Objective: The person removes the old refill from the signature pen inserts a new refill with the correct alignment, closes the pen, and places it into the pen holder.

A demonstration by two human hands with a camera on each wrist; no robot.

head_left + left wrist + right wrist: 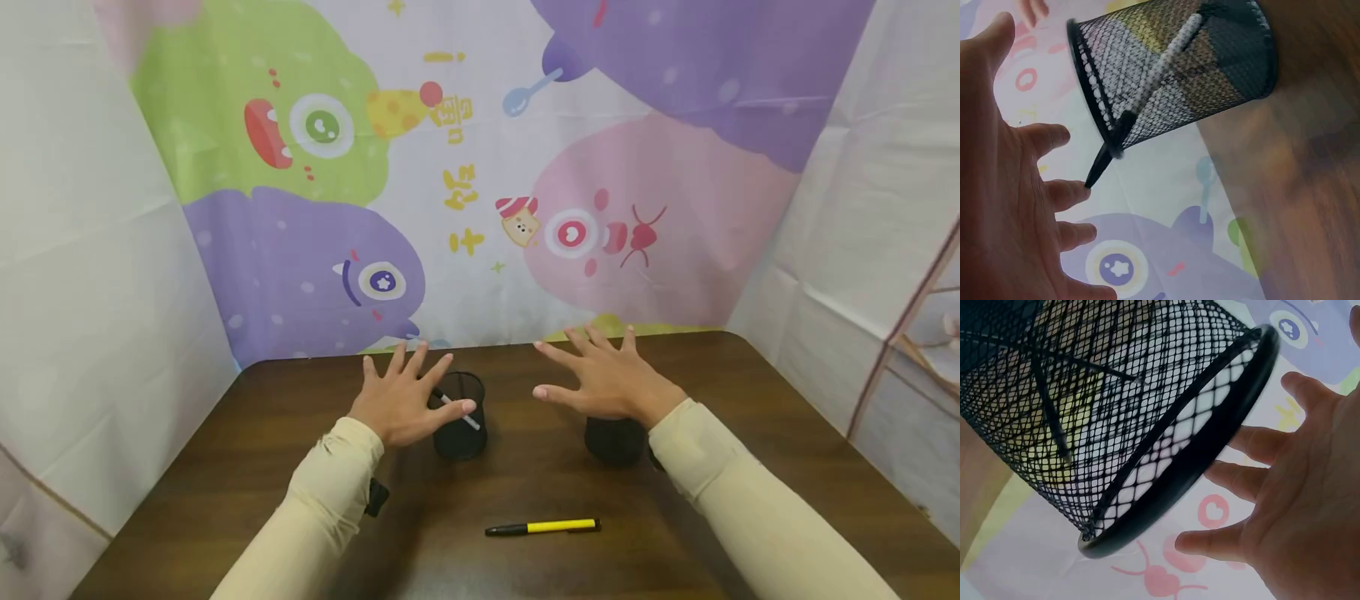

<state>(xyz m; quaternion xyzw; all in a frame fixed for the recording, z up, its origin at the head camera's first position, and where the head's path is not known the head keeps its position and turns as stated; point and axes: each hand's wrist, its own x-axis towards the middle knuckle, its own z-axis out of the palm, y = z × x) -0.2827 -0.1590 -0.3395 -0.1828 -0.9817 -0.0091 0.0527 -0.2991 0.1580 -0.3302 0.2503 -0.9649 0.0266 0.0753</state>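
My left hand (399, 406) hovers with spread fingers beside a black mesh pen cup (459, 443). A pen (1159, 67) with a whitish barrel and black end leans in that cup and sticks out past the rim; in the left wrist view its end overlaps a fingertip, and I cannot tell whether they touch. My right hand (609, 380), fingers also spread, is above a second black mesh cup (615, 446) and partly hides it. Thin dark shapes show through this cup's mesh (1147, 369). Nearer me lies a yellow and black pen (561, 527).
Both cups stand on a dark wooden table (435, 558). Behind it hangs a cloth (480, 308) with cartoon figures, meeting the table's back edge. Pale cloth walls (97, 208) enclose the left and right sides.
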